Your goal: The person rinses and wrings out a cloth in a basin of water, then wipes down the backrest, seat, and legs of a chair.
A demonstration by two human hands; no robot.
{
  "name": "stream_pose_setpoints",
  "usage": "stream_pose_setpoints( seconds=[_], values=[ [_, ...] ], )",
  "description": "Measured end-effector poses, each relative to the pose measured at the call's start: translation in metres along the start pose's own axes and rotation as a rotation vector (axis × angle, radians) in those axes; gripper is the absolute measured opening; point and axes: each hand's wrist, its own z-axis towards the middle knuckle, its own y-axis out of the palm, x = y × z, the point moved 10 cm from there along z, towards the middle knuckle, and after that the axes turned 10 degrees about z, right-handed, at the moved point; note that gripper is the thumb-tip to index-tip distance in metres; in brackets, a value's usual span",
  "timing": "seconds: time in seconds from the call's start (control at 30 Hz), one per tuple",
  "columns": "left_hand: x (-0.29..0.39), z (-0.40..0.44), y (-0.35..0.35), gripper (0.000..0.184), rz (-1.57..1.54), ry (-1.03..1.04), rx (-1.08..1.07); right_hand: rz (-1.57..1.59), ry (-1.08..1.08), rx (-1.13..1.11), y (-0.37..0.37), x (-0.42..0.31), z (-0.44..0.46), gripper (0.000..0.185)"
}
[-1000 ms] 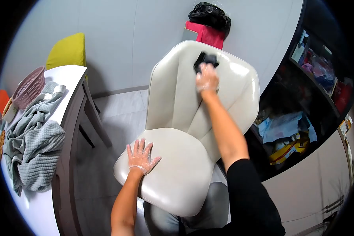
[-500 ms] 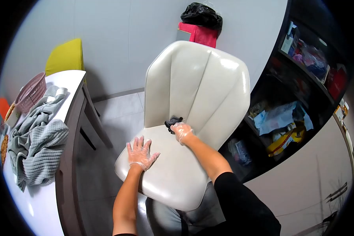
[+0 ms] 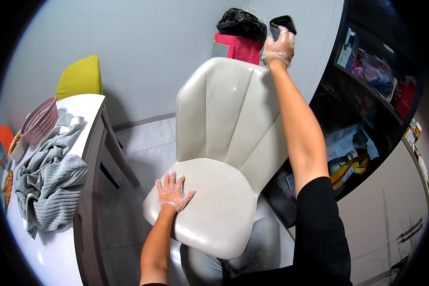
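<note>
Steadying the chair [image 3: 221, 164], presumably, left hand [image 3: 173, 193] lies spread on its seat [image 3: 217, 207]; right hand [image 3: 278, 48] grips dark cloth [image 3: 284, 22] near far backrest [image 3: 228, 114].

Glossy cream chair [image 3: 214, 200] — upright, long-seamed; black cloth [image 3: 282, 21] — held near chair's top.

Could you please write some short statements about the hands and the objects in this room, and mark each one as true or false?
1. The left hand lies on the seat of the cream chair. True.
2. The right hand is empty. False: it holds a black cloth-like item.
3. Both hands wear clear gloves. True.
4. The pink basket stands on the floor. False: it is on the white table.
5. A black plastic bag sits on top of the red box. True.
6. The far chair, near the table, is blue. False: it is yellow.
</note>
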Motion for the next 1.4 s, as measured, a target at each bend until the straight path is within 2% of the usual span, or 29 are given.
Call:
stream_pose_setpoints(
  seconds=[0.07, 0.13, 0.2, 0.23, 0.27, 0.3, 0.37, 0.43, 0.47, 0.5, 0.53, 0.6, 0.67, 0.7, 0.73, 0.8, 0.83, 0.87, 0.9, 0.93, 0.97, 1.0, 1.03, 1.07, 1.13, 1.2, 1.23, 1.33, 1.4],
  values=[
    [0.0, -0.001, 0.002, 0.082, 0.003, 0.0, 0.005, -0.088, 0.022, -0.069, 0.015, 0.011, 0.0, 0.036],
    [0.0, 0.0, 0.001, 0.082, 0.005, -0.001, 0.038, -0.179, 0.07, -0.322, 0.072, 0.059, -0.036, 0.034],
    [0.0, -0.001, -0.002, 0.082, 0.0, 0.0, 0.046, -0.33, -0.121, -0.561, 0.126, 0.082, -0.119, 0.033],
    [0.0, -0.001, -0.004, 0.082, -0.003, -0.001, 0.054, -0.257, -0.167, -0.408, 0.109, 0.052, -0.151, 0.033],
    [0.0, 0.001, -0.005, 0.082, 0.003, 0.0, 0.059, -0.117, -0.102, -0.426, 0.12, 0.049, -0.188, 0.031],
    [0.0, 0.002, -0.004, 0.082, 0.007, -0.001, 0.062, -0.102, -0.205, -0.389, 0.124, 0.032, -0.225, 0.028],
    [0.0, 0.001, -0.001, 0.082, 0.015, 0.002, 0.08, -0.104, -0.268, -0.468, 0.124, 0.003, -0.282, 0.028],
    [-0.002, 0.003, -0.001, 0.081, 0.023, -0.004, 0.067, 0.111, -0.309, -0.504, 0.12, -0.003, -0.333, 0.028],
    [0.0, 0.002, 0.001, 0.081, 0.025, 0.0, 0.056, 0.018, -0.299, -0.628, 0.123, 0.0, -0.359, 0.026],
    [0.001, 0.003, 0.0, 0.08, 0.025, 0.0, 0.053, 0.164, -0.301, -0.658, 0.117, 0.004, -0.381, 0.027],
    [0.0, 0.003, 0.0, 0.08, 0.023, -0.001, 0.048, 0.15, -0.311, -0.771, 0.114, 0.001, -0.398, 0.026],
    [-0.002, 0.001, 0.001, 0.079, 0.025, -0.004, 0.045, 0.086, -0.362, -1.111, 0.103, -0.002, -0.428, 0.023],
    [0.0, 0.001, 0.001, 0.078, 0.026, -0.004, 0.064, 0.015, -0.599, -1.551, 0.096, 0.001, -0.461, 0.019],
    [0.0, 0.0, -0.001, 0.075, 0.027, -0.003, 0.072, -0.083, -0.785, -1.651, 0.083, 0.003, -0.462, 0.02],
    [0.0, -0.002, -0.002, 0.076, 0.014, -0.002, 0.066, -0.12, -0.845, -1.648, 0.08, 0.01, -0.45, 0.022],
    [0.0, -0.002, -0.006, 0.076, -0.013, -0.002, 0.068, -0.101, -0.657, -1.663, 0.077, 0.03, -0.38, 0.027],
    [0.0, -0.002, -0.006, 0.077, -0.029, 0.01, 0.076, -0.095, -0.463, -1.565, 0.087, 0.055, -0.328, 0.032],
    [0.001, -0.003, -0.006, 0.077, -0.03, 0.014, 0.076, -0.278, -0.141, -1.561, 0.091, 0.079, -0.265, 0.034],
    [0.0, -0.003, -0.005, 0.078, -0.031, 0.013, 0.079, -0.201, 0.067, -1.31, 0.076, 0.09, -0.187, 0.036],
    [0.0, -0.002, -0.005, 0.078, -0.032, 0.009, 0.082, -0.218, 0.049, -1.016, 0.055, 0.092, -0.112, 0.031],
    [-0.001, -0.002, -0.004, 0.078, -0.037, 0.008, 0.084, -0.409, -0.003, -0.832, 0.035, 0.081, -0.052, 0.031],
    [-0.001, -0.002, -0.005, 0.078, -0.031, 0.005, 0.081, -0.513, 0.171, -0.531, 0.01, 0.099, -0.001, 0.033],
    [0.0, -0.002, -0.006, 0.079, -0.031, 0.001, 0.08, -0.276, 0.253, -0.162, -0.028, 0.103, 0.034, 0.031],
    [0.0, -0.002, -0.007, 0.079, -0.029, -0.002, 0.076, -0.158, 0.204, 0.019, -0.057, 0.081, 0.054, 0.027],
    [0.0, -0.002, -0.007, 0.079, -0.03, 0.001, 0.08, -0.122, 0.118, 0.186, -0.086, 0.047, 0.073, 0.037],
    [0.0, -0.001, -0.006, 0.08, -0.034, 0.007, 0.083, -0.089, 0.032, 0.308, -0.099, 0.021, 0.071, 0.034],
    [0.0, 0.0, -0.005, 0.08, -0.037, 0.007, 0.086, -0.077, -0.12, 0.352, -0.095, 0.009, 0.067, 0.03],
    [-0.002, 0.0, -0.003, 0.079, -0.041, 0.002, 0.099, -0.005, -0.17, 0.294, -0.048, -0.006, 0.035, 0.029],
    [-0.003, -0.001, -0.001, 0.079, -0.043, 0.003, 0.102, 0.115, -0.067, 0.088, 0.015, 0.0, -0.011, 0.028]
  ],
)
